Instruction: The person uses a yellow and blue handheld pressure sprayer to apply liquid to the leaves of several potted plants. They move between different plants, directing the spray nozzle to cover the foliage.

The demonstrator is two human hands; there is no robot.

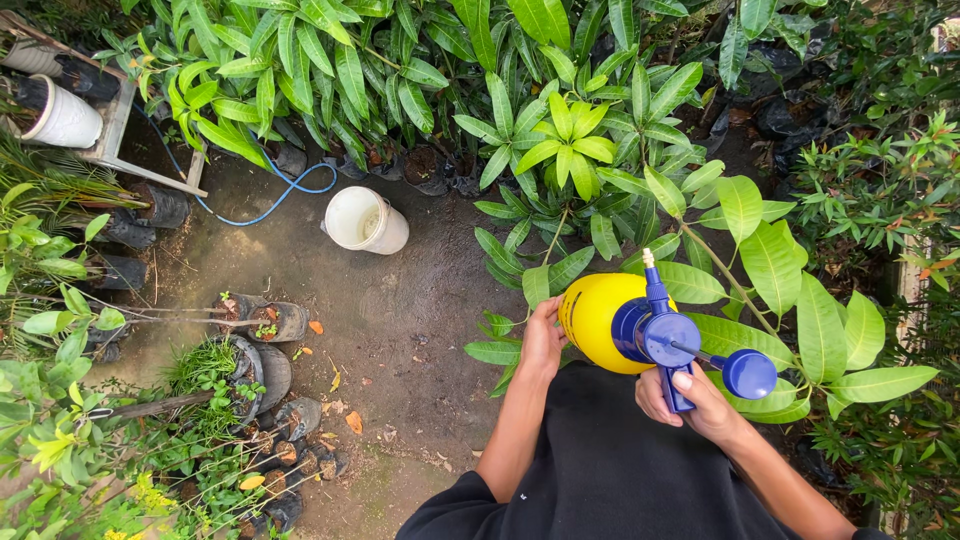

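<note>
A yellow pump sprayer bottle (598, 322) with a blue head and round pump knob (748, 373) is held in front of my body. My right hand (690, 402) grips the blue handle, thumb resting on the trigger. My left hand (542, 338) steadies the yellow bottle's left side. The small white nozzle tip (647, 258) points away from me toward a broad-leaved green plant (770, 270). My black shirt fills the lower middle.
A white bucket (365, 220) stands on the damp dirt ground beside a blue hose (275, 200). Potted plants in black bags (262, 375) line the left. Dense leafy shrubs (330, 70) crowd the back and right. A white pot (60, 115) sits on a frame at top left.
</note>
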